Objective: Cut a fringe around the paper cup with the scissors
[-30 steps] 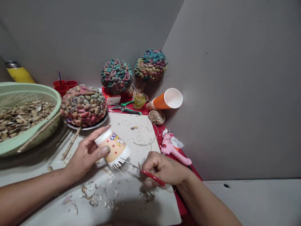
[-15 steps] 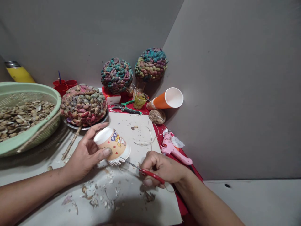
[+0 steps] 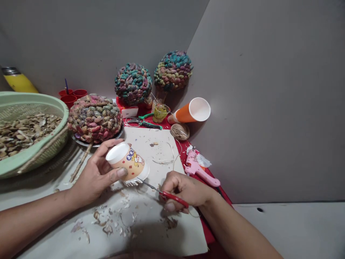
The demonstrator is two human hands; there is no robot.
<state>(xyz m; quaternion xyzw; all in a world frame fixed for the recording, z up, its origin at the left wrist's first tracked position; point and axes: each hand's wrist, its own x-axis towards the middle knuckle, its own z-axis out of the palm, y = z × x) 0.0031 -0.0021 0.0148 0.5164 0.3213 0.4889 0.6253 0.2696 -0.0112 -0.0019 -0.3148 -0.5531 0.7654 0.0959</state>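
I should steer even cuts: left hand point(image 3: 93, 176) gripping tapered tan-and-white paper cup point(image 3: 126, 164), right hand point(image 3: 187, 192) opposite, holding red-handled metal scissors point(image 3: 169, 196).

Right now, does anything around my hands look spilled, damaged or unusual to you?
Yes. Scraps lie scattered over the sheet, like a spill. The cup in the left hand has its lower edge partly fringed, probably by the scissors in the right hand. Behind, the orange cup looks tilted, not upright.
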